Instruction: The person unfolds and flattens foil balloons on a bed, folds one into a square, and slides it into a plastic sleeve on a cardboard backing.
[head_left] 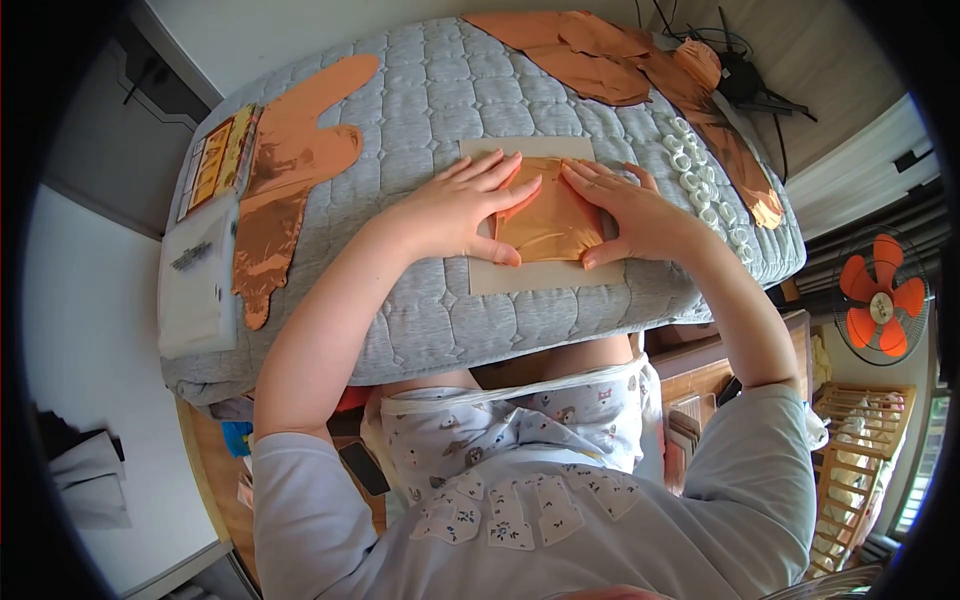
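A folded sheet of shiny copper-orange foil [552, 225] lies on a flat beige board [540, 280] in the middle of the quilted mattress. My left hand [465, 205] rests on the foil's left side, palm down with fingers spread. On its right side my right hand [635, 212] lies the same way, its fingers stretched over the edge. Both hands are open and press on the foil without grasping it. Part of the foil and the board are hidden under them. To the left, a flat copper foil balloon [290, 150] is laid out on the mattress.
More copper foil pieces [590, 60] lie along the far right. Several small white rings [700, 180] sit at the right edge of the grey mattress [420, 90]. A clear plastic bag [195, 285] and a printed packet [215, 160] are at the left. An orange-bladed fan [882, 300] stands right.
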